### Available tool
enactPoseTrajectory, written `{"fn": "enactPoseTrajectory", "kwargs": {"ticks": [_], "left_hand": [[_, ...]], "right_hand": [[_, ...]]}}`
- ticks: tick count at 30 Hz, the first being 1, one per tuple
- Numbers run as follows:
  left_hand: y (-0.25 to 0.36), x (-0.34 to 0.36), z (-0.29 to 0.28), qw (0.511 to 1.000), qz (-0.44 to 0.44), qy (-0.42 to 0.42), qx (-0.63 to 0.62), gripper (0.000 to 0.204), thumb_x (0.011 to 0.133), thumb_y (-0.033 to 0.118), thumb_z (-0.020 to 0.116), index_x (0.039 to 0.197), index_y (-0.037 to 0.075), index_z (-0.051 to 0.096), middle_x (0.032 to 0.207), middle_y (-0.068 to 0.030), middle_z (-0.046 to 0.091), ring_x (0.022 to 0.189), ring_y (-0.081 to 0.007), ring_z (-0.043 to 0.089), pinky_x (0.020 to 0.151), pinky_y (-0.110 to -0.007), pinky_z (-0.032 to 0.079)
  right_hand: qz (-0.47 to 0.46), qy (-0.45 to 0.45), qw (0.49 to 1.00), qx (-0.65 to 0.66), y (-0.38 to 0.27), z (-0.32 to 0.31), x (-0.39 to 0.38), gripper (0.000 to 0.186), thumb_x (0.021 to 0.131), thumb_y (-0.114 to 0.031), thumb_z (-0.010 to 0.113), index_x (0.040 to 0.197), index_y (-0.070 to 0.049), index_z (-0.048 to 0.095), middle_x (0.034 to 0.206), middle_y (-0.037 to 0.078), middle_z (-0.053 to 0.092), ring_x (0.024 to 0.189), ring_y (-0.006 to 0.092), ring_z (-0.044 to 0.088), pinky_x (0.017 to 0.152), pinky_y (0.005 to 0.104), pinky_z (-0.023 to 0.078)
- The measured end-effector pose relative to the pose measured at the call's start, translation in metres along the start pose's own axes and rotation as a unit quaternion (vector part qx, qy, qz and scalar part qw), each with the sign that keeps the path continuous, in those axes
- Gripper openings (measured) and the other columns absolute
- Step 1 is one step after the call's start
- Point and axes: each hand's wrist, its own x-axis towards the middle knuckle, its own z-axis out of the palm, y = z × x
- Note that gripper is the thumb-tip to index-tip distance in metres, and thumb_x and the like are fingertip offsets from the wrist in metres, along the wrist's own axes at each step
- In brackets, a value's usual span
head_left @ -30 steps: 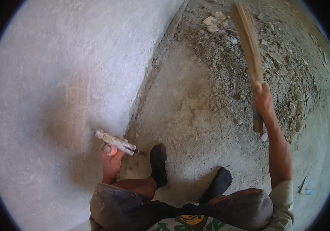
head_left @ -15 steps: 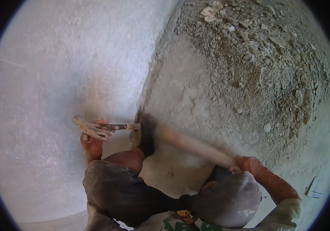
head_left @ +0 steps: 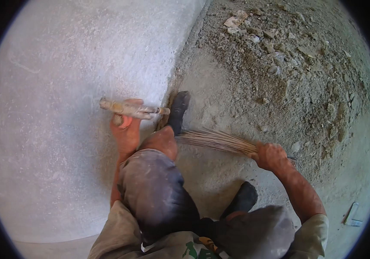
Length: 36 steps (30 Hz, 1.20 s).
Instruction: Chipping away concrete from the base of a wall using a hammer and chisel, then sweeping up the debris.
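Presently, your right hand [head_left: 272, 156] grips a stick broom [head_left: 219, 141], bristles toward nine o'clock; your left hand [head_left: 126, 133] clasps a hammer [head_left: 129, 109].

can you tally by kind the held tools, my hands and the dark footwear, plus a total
hammer: 1
stick broom: 1
hands: 2 (left hand, right hand)
dark footwear: 2
total: 6
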Motion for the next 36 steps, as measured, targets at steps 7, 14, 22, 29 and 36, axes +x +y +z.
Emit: {"fn": "enactPoseTrajectory", "kwargs": {"ticks": [7, 14, 22, 29, 36], "left_hand": [[0.020, -0.026, -0.091, 0.993, 0.030, 0.103, -0.050, 0.034, 0.085, 0.026, 0.061, 0.102, -0.003, 0.059, 0.096, -0.0080, 0.063, 0.085, -0.0166, 0.059, 0.075, -0.027, 0.047], [0.014, -0.042, -0.138, 0.989, 0.005, 0.136, 0.051, 0.027, 0.085, 0.017, 0.064, 0.103, -0.002, 0.060, 0.092, -0.0067, 0.062, 0.076, -0.0138, 0.056, 0.068, -0.029, 0.045], [-0.007, -0.079, -0.129, 0.981, -0.167, 0.094, -0.006, 0.042, 0.074, 0.016, 0.073, 0.110, -0.001, 0.058, 0.095, -0.0091, 0.064, 0.086, -0.0170, 0.062, 0.069, -0.027, 0.048], [-0.038, -0.098, -0.180, 0.975, -0.171, 0.143, -0.022, 0.041, 0.073, 0.008, 0.069, 0.111, -0.001, 0.057, 0.094, -0.0092, 0.064, 0.083, -0.0180, 0.062, 0.067, -0.026, 0.048], [-0.073, -0.082, -0.154, 0.962, -0.199, 0.126, -0.137, 0.037, 0.075, 0.002, 0.072, 0.108, -0.003, 0.058, 0.094, -0.0092, 0.064, 0.073, -0.0126, 0.055, 0.059, -0.026, 0.042]], "right_hand": [[0.153, 0.070, 0.983, 0.079, 0.042, -0.014, -0.026, 0.049, 0.094, -0.048, 0.047, 0.108, -0.001, 0.054, 0.075, 0.021, 0.066, 0.078, 0.0342, 0.068, 0.069, 0.0461, 0.054], [-0.112, -0.178, 0.969, 0.129, -0.061, 0.033, -0.022, 0.053, 0.092, -0.051, 0.049, 0.112, -0.002, 0.051, 0.092, 0.023, 0.064, 0.091, 0.0384, 0.064, 0.077, 0.0473, 0.051], [-0.158, -0.220, 0.962, 0.037, -0.142, 0.084, 0.028, 0.046, 0.091, -0.045, 0.052, 0.110, -0.003, 0.056, 0.097, 0.022, 0.066, 0.093, 0.0387, 0.063, 0.080, 0.0482, 0.049], [0.004, -0.049, 0.986, 0.162, -0.084, -0.014, -0.015, 0.038, 0.092, -0.040, 0.054, 0.106, -0.005, 0.057, 0.091, 0.022, 0.066, 0.084, 0.0397, 0.065, 0.072, 0.0469, 0.051], [-0.163, -0.192, 0.968, -0.008, -0.124, 0.055, 0.028, 0.042, 0.089, -0.044, 0.057, 0.102, -0.003, 0.056, 0.089, 0.021, 0.066, 0.086, 0.0366, 0.066, 0.072, 0.0479, 0.051]]}}
